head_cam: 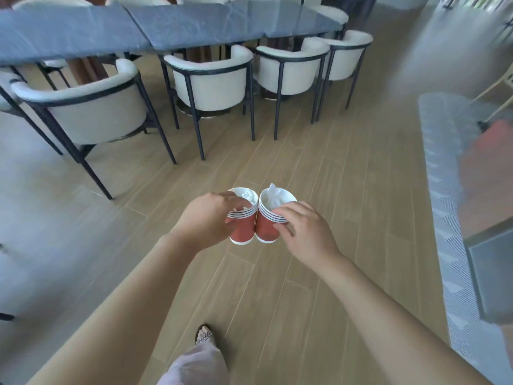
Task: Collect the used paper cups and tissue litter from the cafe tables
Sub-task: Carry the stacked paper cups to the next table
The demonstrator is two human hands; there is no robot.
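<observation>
I see both hands held out over the floor (pixel 277 287), which is laid in long tan wood-look planks running away from me at a slant. My left hand (pixel 206 220) has its grip closed around a stack of red paper cups (pixel 242 225); several striped white rims show nested one inside another, and crumpled white tissue (pixel 247 196) sits in the top cup. My right hand (pixel 304 232) grips a second stack of red paper cups (pixel 267 226) the same way, fingers curled over the rims, with a taller tuft of tissue (pixel 273 197) poking up out of it. The two stacks touch side by side in mid-air, near the middle of the view, well clear of any surface.

Far across the room stands a long dark grey stone-look counter (pixel 194 26) made of several tops pushed together. Cream round-backed chairs (pixel 211 79) on thin black frames are tucked along its near side, and more chair backs show beyond its far edge. On the right a pale patterned strip (pixel 449 218) runs along the floor beside a blurred grey and reddish shape that I cannot identify. At the near edge I see a trouser leg (pixel 194 365) and a patterned sandal (pixel 204 333) on the planks.
</observation>
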